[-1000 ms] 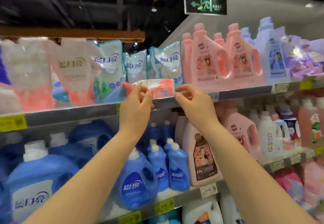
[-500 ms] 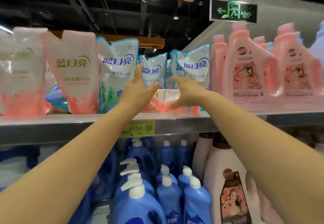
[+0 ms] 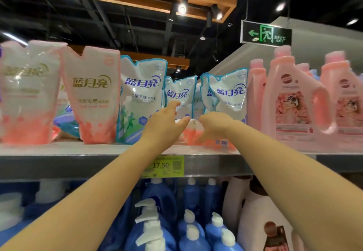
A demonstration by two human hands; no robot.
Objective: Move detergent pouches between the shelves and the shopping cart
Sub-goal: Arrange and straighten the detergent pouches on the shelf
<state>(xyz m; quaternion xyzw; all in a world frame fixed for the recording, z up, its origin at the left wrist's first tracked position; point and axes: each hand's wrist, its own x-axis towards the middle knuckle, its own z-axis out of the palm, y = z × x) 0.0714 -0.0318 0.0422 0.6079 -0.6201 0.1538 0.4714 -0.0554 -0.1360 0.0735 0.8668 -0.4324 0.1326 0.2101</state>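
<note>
A pink-and-white detergent pouch [image 3: 191, 135] lies low on the top shelf [image 3: 78, 164], in front of the standing blue-and-white pouches [image 3: 227, 95]. My right hand [image 3: 214, 122] is draped over its top, thumb down its front, gripping it. My left hand [image 3: 167, 123] hovers at the pouch's left end with straight, spread fingers, its thumb close to the pouch. Whether it touches the pouch is unclear. The shopping cart is out of view.
More pouches stand left along the shelf: a blue-white one [image 3: 141, 97] and pink-white ones [image 3: 94, 93]. Pink jugs [image 3: 294, 101] fill the right. A yellow price tag [image 3: 167, 166] marks the shelf edge. Blue pump bottles [image 3: 192, 231] crowd the shelf below.
Both hands lifted the pink pouch from the shelf edge onto the top shelf and pushed it back. My left hand opened off it. The view moved closer and upward.
</note>
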